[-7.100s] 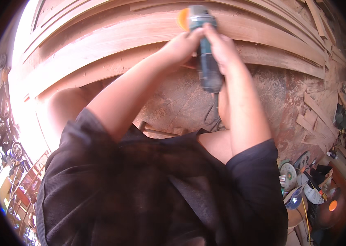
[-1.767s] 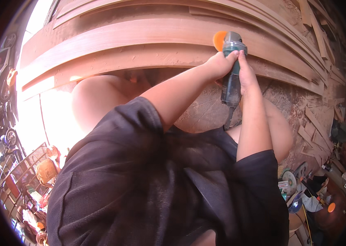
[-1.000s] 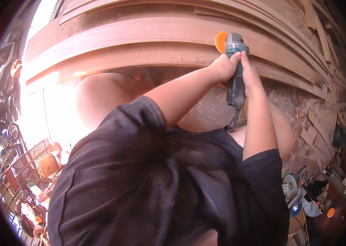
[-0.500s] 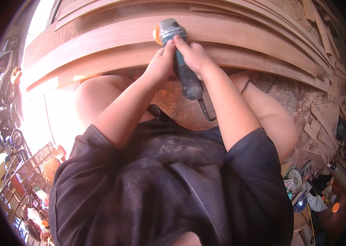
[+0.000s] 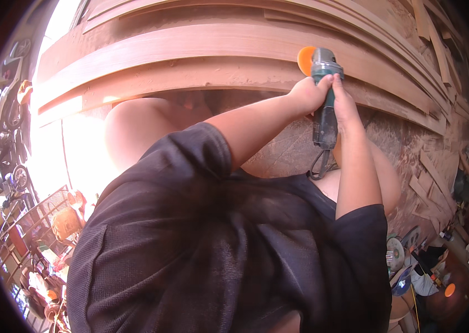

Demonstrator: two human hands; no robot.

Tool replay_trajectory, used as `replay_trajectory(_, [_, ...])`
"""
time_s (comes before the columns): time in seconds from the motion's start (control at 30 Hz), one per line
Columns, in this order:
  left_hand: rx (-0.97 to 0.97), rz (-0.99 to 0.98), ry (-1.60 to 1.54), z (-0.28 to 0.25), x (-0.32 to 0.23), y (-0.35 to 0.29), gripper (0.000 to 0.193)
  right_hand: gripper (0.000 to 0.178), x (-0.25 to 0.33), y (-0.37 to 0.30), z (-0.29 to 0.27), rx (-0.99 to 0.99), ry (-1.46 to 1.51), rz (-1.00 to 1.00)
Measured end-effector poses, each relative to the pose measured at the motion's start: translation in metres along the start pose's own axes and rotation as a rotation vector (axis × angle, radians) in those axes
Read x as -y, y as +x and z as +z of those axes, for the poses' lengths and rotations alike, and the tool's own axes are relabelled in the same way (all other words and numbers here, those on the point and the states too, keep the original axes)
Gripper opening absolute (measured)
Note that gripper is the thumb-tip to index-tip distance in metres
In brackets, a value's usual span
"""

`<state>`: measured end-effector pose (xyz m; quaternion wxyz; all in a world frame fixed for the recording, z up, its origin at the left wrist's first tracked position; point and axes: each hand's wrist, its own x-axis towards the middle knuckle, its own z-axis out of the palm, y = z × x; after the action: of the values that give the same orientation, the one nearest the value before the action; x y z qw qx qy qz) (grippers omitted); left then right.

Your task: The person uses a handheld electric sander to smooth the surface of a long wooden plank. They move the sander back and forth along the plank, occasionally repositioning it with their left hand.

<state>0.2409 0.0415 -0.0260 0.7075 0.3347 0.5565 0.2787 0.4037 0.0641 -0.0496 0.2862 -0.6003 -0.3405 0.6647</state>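
Note:
An angle grinder (image 5: pixel 326 114) with a dark green and black body and a grey head is held in both my hands. My left hand (image 5: pixel 309 94) wraps its left side just below the head. On the opposite side my right hand (image 5: pixel 345 106) grips the body, its thumb close to the left one. An orange disc (image 5: pixel 305 60) sits on the left of the head, against or just over a long pale wooden board (image 5: pixel 207 47); contact cannot be made out. From the rear end a black cord (image 5: pixel 318 166) loops down by my thigh.
More long boards (image 5: pixel 356 22) lie stacked beyond. Wood offcuts (image 5: pixel 431 183) litter the dusty floor at right. Nearer on that side are grinding discs (image 5: pixel 394 247) and a heap of tools. Left stand a metal rack (image 5: pixel 29 222) and parked wheeled vehicles (image 5: pixel 15 111).
Both hands have carried the grinder to the right and slightly nearer along the board. The orange disc now shows more of its face. My left forearm reaches across more.

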Motion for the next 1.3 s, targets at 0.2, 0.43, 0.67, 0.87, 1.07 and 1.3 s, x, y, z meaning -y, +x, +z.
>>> replay_trajectory(0.2, [0.052,-0.030,0.094,-0.008,-0.016,0.019,0.088,0.079,-0.004,0.020,0.000,0.065,0.173,0.055])
replay_trajectory(0.43, [-0.220,0.016,-0.061,-0.120,0.005,-0.065,0.089,0.081,0.002,0.009,0.148,0.157,-0.054,-0.113])
replay_trajectory(0.67, [-0.609,0.094,-0.236,-0.171,0.047,-0.094,0.084,0.095,0.023,0.008,0.231,0.408,-0.363,-0.036])
replay_trajectory(0.87, [-0.450,0.190,-0.031,-0.091,0.031,-0.040,0.083,0.082,0.027,0.022,0.120,0.356,-0.240,0.000])
replay_trajectory(1.07, [-0.118,0.079,0.029,-0.001,-0.006,0.026,0.084,0.076,0.026,0.012,0.007,-0.028,-0.023,-0.005])
replay_trajectory(1.3, [0.045,-0.030,0.133,0.012,-0.024,0.020,0.087,0.071,0.001,0.010,-0.018,-0.015,0.180,0.022])
